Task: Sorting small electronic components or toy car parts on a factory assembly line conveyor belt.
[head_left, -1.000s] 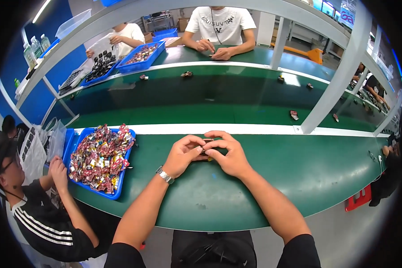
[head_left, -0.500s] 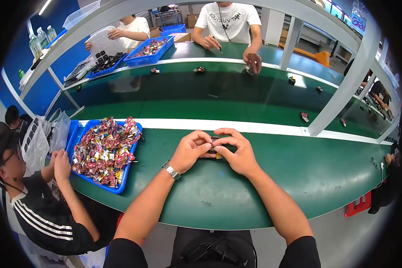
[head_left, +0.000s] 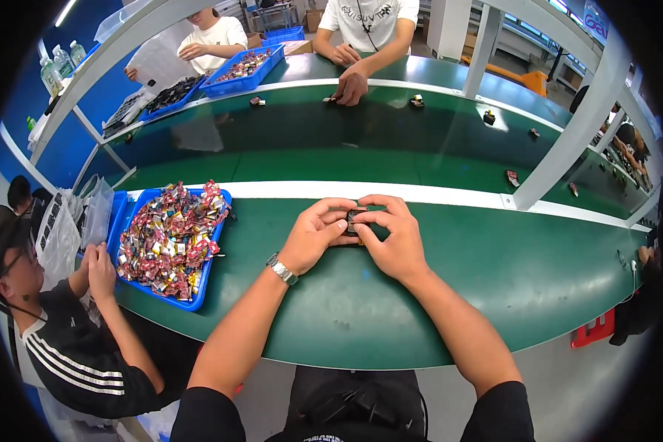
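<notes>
A small black plastic housing (head_left: 353,220) is held between my two hands, above the green work surface (head_left: 420,309). My left hand (head_left: 317,234), with a metal watch on its wrist, closes thumb and fingers on its left side. From the other side my right hand (head_left: 390,234) pinches it, the thumb low and the index finger across the top. The fingers cover much of the housing, so its details cannot be made out. To the left of my hands stands a blue tray (head_left: 201,289) heaped with small red, white and yellow electronic parts (head_left: 171,247).
Beyond a white rail (head_left: 287,190) runs a dark green belt (head_left: 287,158) with several small parts spaced along it. A white post (head_left: 571,121) rises at the right. One person (head_left: 88,346) sits close at my left; others work across the belt. Another blue tray (head_left: 243,70) stands there.
My fingers have shifted on the housing, and more of its dark face shows. Across the belt, a person's hand has moved left from one small part to another.
</notes>
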### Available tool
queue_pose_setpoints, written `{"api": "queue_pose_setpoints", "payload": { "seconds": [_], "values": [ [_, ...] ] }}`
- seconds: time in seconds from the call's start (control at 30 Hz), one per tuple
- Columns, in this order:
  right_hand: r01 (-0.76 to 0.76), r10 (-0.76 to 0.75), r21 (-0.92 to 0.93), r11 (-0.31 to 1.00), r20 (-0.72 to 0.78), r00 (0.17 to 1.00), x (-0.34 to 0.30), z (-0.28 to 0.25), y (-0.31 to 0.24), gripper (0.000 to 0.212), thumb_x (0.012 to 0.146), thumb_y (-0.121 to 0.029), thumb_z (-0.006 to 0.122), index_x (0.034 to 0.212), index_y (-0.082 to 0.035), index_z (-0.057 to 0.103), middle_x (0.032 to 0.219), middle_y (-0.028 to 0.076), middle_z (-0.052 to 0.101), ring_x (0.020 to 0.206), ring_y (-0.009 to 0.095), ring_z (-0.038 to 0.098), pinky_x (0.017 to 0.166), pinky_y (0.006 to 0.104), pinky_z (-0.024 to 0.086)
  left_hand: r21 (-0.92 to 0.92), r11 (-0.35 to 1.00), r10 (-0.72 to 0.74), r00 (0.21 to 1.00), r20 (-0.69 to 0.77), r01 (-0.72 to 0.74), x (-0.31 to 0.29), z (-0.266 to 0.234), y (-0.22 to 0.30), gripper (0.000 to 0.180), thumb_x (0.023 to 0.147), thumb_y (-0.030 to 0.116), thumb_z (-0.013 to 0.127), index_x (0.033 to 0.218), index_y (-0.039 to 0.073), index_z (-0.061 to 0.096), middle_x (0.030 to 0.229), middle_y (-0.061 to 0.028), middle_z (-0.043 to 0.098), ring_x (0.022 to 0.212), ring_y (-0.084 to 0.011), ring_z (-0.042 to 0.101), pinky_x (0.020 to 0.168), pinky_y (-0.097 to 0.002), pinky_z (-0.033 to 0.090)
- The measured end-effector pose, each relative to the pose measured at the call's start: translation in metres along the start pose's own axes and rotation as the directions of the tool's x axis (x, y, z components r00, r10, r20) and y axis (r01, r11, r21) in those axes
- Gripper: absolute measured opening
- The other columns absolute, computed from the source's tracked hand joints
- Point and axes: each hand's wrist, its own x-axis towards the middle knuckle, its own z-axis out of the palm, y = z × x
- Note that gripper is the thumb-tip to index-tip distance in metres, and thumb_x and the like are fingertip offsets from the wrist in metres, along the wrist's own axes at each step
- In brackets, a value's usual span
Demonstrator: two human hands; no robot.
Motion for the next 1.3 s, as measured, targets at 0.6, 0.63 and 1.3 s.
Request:
{"api": "queue_pose_setpoints", "payload": {
  "seconds": [0.6, 0.63, 1.3],
  "values": [
    [0.018, -0.019, 0.024, 1.0, 0.021, 1.0, -0.002, 0.005, -0.003, 0.012, 0.078, -0.004, 0.068, 0.09, -0.005, 0.072, 0.114, 0.007, 0.061, 0.108, 0.027, 0.056, 0.086, 0.0353, 0.052, 0.003, 1.0, -0.021, 1.0, -0.007, 0.021, -0.002, -0.004, -0.003, 0.027, 0.098, 0.006, 0.049, 0.125, 0.002, 0.052, 0.127, -0.0124, 0.058, 0.111, -0.0186, 0.061, 0.091, -0.0336, 0.055],
    [0.008, -0.009, 0.042, 0.999, 0.037, 0.999, -0.002, 0.005, -0.003, 0.013, 0.078, -0.004, 0.069, 0.09, -0.005, 0.072, 0.114, 0.007, 0.061, 0.109, 0.027, 0.056, 0.086, 0.0355, 0.052, -0.004, 1.0, -0.015, 1.0, -0.004, 0.015, -0.002, -0.004, -0.003, 0.026, 0.098, 0.006, 0.049, 0.124, 0.002, 0.052, 0.127, -0.0123, 0.059, 0.111, -0.0186, 0.061, 0.091, -0.0338, 0.055],
    [0.15, -0.148, -0.081, 0.985, 0.026, 0.989, 0.0, 0.0, -0.014, 0.016, 0.075, -0.002, 0.07, 0.091, -0.004, 0.072, 0.12, 0.008, 0.06, 0.115, 0.029, 0.053, 0.091, 0.0385, 0.05, -0.074, 0.997, 0.018, 1.0, 0.011, -0.017, -0.002, -0.007, -0.007, 0.02, 0.099, 0.01, 0.052, 0.118, 0.003, 0.052, 0.13, -0.016, 0.057, 0.113, -0.0206, 0.06, 0.094, -0.0368, 0.054]
  ]
}}
